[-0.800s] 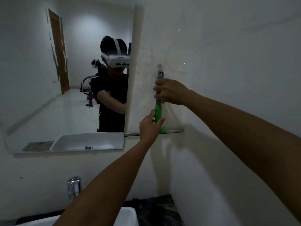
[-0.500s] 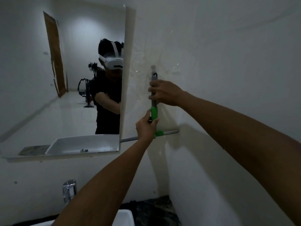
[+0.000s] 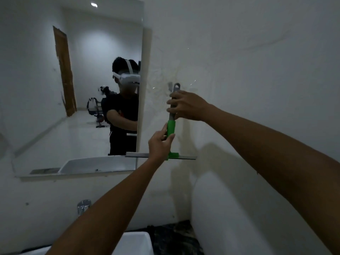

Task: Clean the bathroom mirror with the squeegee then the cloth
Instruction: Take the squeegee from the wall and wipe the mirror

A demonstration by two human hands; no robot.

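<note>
The squeegee hangs upright against the white wall just right of the mirror, with a grey upper handle, green lower handle and its blade level at the bottom. My right hand is closed around the grey part of the handle. My left hand grips the green part just below it. The top loop of the handle sits beside a small wall hook. No cloth is in view.
A white sink sits at the bottom edge, with a chrome tap to its left. A dark patterned counter surface lies right of the sink. The white side wall stands close on the right.
My left hand has closed on the green handle, having only reached toward it before. The view has tilted so that more of the mirror's top shows. The right hand's grip stays the same.
</note>
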